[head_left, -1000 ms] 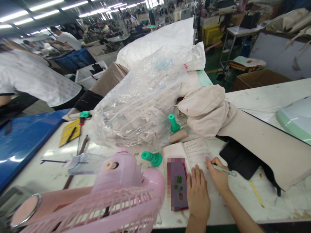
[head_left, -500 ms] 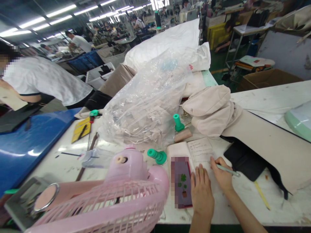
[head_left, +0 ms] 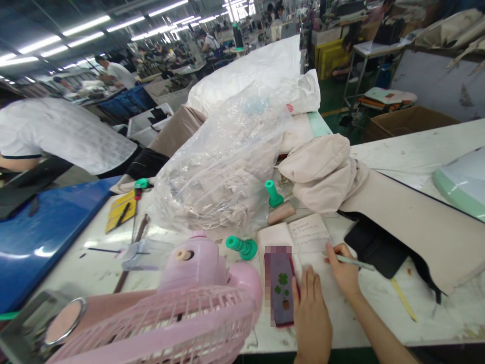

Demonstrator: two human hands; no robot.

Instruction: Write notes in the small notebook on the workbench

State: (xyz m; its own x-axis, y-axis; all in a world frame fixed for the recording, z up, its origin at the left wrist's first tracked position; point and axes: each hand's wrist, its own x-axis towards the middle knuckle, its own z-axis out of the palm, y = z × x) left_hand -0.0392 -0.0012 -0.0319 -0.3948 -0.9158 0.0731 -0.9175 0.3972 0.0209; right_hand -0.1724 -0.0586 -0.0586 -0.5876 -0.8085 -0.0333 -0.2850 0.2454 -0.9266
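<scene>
**Page partly written, pen on paper**

Our right hand (head_left: 343,270) pinches a pen (head_left: 354,262), its tip on the open notebook (head_left: 308,232) at the near edge of the table (head_left: 447,323). Our left hand (head_left: 312,313) lies flat and unclenched on the lower page, beside the phone (head_left: 281,288). A few written lines show up top; we judge the lower page unfilled

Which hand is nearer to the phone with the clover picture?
Left. The left hand lies flat close beside the phone, at its right edge; the right hand holds a pen farther right on the notebook.
</scene>
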